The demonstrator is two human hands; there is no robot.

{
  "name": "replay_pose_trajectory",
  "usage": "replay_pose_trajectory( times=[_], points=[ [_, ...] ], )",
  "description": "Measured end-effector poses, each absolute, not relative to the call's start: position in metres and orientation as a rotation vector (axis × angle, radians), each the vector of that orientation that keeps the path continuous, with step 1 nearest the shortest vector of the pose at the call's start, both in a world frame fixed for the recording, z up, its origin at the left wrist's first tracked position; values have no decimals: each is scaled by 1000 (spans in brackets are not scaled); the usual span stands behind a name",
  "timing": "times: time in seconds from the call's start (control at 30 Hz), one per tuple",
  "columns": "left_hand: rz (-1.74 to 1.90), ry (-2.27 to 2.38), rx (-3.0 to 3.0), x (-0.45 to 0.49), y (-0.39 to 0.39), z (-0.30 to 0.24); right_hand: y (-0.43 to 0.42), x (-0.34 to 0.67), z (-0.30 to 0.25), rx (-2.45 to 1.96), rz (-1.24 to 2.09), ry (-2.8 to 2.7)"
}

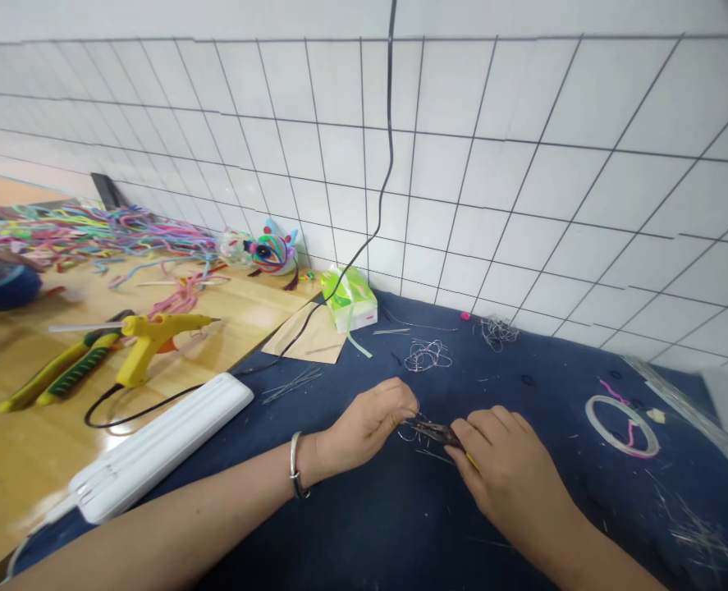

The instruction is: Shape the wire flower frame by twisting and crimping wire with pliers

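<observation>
My left hand [368, 424] is closed in a pinch on a thin piece of wire [409, 433] just above the dark blue cloth [364, 525]. A metal bangle sits on that wrist. My right hand [504, 468] is wrapped round small pliers [432, 430], whose dark jaws point left and meet the wire between the two hands. A yellow bit of the pliers' handle shows under the fingers. Both hands are low over the middle of the cloth, nearly touching each other.
Tangles of thin wire [428, 355] and cut wire bits lie behind the hands. A tape ring [622, 423] is at right. A white box [157, 443], yellow glue gun [148, 341], yellow-green pliers [61, 369], green tissue pack [350, 300] and coloured pipe cleaners [80, 230] are at left.
</observation>
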State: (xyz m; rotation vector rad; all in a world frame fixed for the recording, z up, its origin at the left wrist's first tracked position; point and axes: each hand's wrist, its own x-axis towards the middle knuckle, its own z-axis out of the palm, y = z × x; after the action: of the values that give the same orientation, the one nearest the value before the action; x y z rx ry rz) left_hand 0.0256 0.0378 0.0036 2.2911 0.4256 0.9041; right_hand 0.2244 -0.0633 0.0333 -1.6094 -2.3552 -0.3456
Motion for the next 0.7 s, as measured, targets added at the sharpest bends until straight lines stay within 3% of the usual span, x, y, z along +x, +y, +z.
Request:
replay_pose_trajectory(
  times=[0.7],
  points=[
    [833, 377, 2399, 25, 39, 3, -59, 225, 31, -1555, -358, -2404]
  ],
)
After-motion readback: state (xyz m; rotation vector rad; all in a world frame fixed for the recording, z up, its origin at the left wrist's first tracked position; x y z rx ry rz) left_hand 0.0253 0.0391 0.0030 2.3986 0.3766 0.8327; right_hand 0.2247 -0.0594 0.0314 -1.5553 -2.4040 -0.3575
